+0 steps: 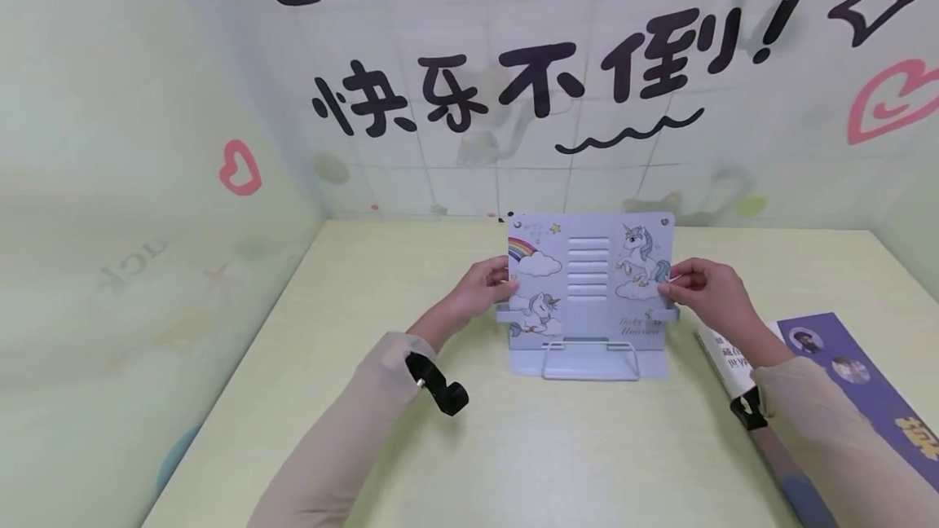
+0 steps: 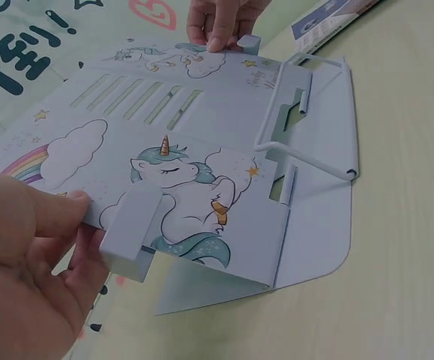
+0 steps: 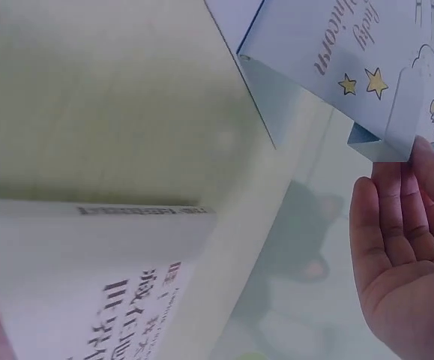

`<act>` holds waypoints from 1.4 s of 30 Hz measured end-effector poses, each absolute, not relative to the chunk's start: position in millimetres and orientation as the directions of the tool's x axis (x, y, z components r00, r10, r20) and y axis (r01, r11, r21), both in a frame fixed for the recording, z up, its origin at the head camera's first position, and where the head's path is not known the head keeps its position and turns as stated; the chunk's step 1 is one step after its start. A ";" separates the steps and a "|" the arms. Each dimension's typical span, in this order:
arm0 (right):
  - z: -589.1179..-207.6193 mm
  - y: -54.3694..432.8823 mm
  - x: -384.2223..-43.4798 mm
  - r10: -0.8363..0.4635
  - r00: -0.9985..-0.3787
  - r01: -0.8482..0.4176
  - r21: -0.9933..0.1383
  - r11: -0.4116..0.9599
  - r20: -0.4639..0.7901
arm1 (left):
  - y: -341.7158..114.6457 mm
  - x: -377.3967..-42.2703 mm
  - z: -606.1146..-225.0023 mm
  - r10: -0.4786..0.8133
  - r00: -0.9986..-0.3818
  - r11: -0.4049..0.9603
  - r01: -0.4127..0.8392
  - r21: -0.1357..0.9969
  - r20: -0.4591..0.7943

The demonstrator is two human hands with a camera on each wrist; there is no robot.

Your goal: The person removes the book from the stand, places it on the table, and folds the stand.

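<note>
A pale lilac book stand [image 1: 587,316] printed with unicorns, a rainbow and clouds stands upright on the table, its back panel tilted up from a flat base. A white wire page holder [image 1: 591,361] sticks out at its front. My left hand [image 1: 480,293] pinches the panel's left edge, thumb in front and fingers behind, just above a side tab [image 2: 134,232]. On the opposite edge my right hand [image 1: 707,292] pinches the panel the same way, beside the right tab [image 3: 396,120]. Slots run down the panel's middle.
A thick book with a white and purple cover [image 1: 844,365] lies on the table [image 1: 411,267] at the right, partly under my right forearm. Behind the table rises a wall [image 1: 440,186] with black lettering and pink hearts.
</note>
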State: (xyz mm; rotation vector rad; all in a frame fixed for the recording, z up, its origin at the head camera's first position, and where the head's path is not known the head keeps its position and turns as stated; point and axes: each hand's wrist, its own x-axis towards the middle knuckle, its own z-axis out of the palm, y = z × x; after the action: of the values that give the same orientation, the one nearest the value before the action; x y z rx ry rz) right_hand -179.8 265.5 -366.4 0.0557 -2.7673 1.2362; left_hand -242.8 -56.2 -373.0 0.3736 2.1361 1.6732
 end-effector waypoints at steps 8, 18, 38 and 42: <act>-359.9 262.7 -204.4 -0.031 -0.995 -0.088 -0.733 0.674 0.091 | -57.7 -226.7 -368.6 0.431 -0.885 0.226 -0.083 0.971 -0.176; -354.7 254.4 -224.5 -0.046 -0.996 -0.090 -0.723 0.685 0.080 | -55.3 -207.2 -364.9 0.469 -0.862 0.219 -0.100 0.971 -0.194; -346.0 240.9 -230.4 -0.166 -0.984 -0.159 -0.715 0.680 0.061 | -54.4 -182.2 -374.5 0.509 -0.839 0.115 -0.157 0.981 -0.194; -346.3 234.9 -213.4 -0.200 -0.974 -0.218 -0.698 0.682 0.109 | -58.5 -181.3 -376.2 0.504 -0.842 0.115 -0.157 0.981 -0.194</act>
State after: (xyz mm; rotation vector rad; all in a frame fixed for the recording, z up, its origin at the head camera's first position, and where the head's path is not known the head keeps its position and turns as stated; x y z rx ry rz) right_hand -213.4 234.9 -346.3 0.3559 -2.8588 1.1919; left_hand -181.3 -58.5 -376.2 0.3355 1.9105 1.7770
